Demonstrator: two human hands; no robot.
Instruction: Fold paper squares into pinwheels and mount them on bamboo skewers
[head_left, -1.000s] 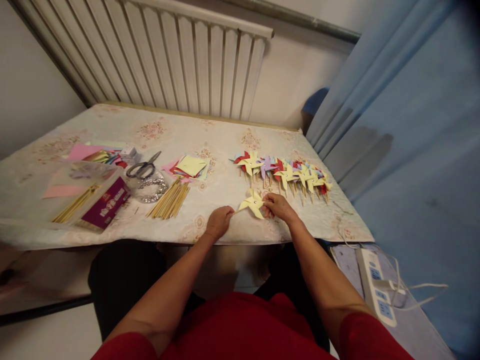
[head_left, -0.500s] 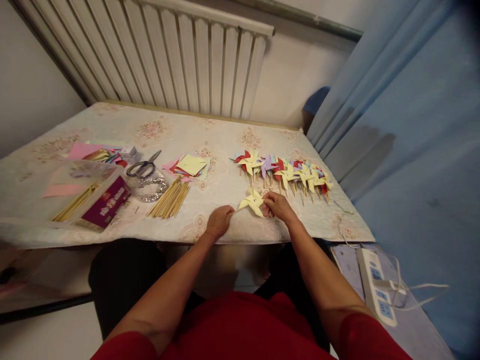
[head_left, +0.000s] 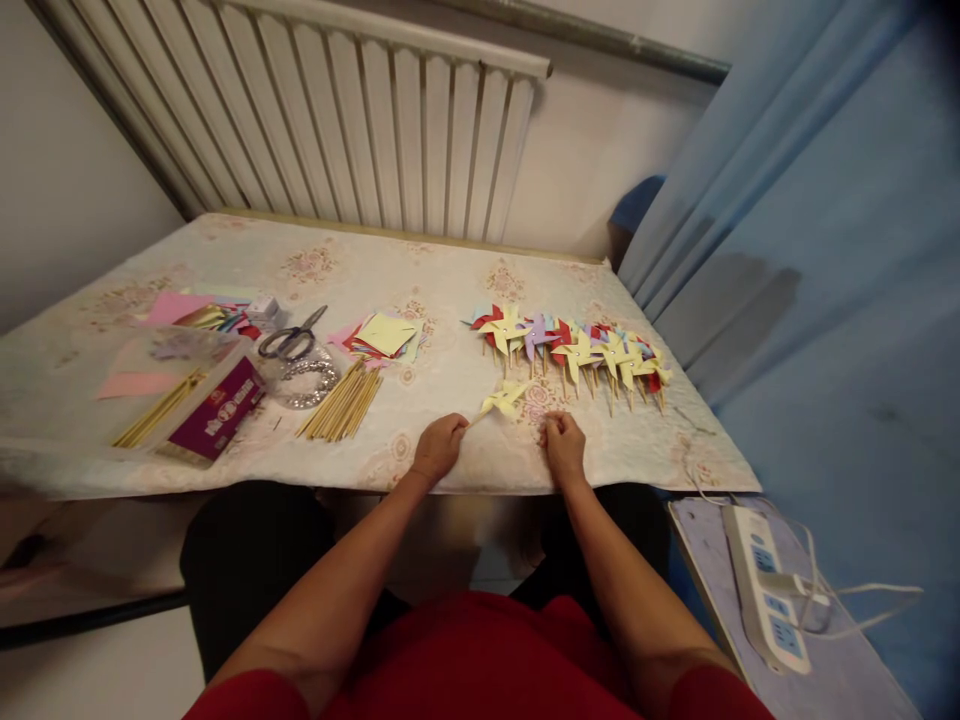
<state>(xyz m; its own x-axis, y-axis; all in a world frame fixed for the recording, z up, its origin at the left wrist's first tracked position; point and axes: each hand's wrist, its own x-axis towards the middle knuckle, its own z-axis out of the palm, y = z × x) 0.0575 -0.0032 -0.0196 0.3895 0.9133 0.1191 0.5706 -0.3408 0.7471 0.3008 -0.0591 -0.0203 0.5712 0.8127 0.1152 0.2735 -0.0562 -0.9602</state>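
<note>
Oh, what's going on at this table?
Someone's left hand holds a yellow pinwheel by its stick. The right hand is to its right, apart from it, fingers curled. Farther back on the right lies a group of pinwheels; on the left are loose sticks, paper squares and scissors.

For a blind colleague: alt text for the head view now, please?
A person's left hand holds a yellow paper pinwheel by its stick over a flowered tablecloth; the curled right hand is clear of the pinwheel. More pinwheels lie farther right; sticks, paper squares and scissors lie to the left.
</note>
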